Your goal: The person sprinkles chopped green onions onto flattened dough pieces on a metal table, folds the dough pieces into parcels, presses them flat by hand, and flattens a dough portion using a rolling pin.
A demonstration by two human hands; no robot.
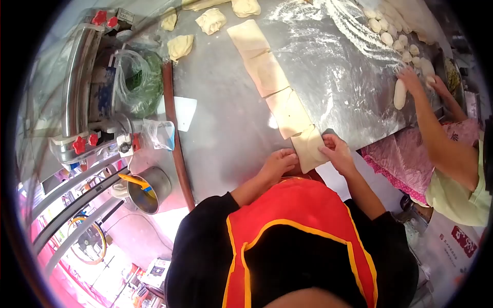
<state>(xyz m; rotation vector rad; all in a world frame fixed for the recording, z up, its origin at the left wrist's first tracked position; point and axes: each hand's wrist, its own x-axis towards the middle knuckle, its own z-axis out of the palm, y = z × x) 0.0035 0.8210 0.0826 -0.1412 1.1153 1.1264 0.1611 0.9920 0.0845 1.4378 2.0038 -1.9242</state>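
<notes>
A strip of flat dough, cut into several squarish pieces, runs down the metal worktop toward me. Closest to my body is the nearest dough piece [308, 149], its lower edge by the table's front. My right hand [336, 153] pinches that piece's right edge between thumb and fingers. At its left edge, my left hand [280, 165] has curled fingers closed on the dough; the fingertips are partly hidden. Farther up the strip lie a second dough piece [289, 113] and a third dough piece [266, 73], both flat.
Folded dough lumps [180, 47] lie at the far left. At right a co-worker's hand [409, 79] is beside a dough roll [400, 94], near small dough balls [387, 38] and scattered flour. A wooden edge strip [172, 118] borders the left side; a metal pot [149, 191] stands beyond.
</notes>
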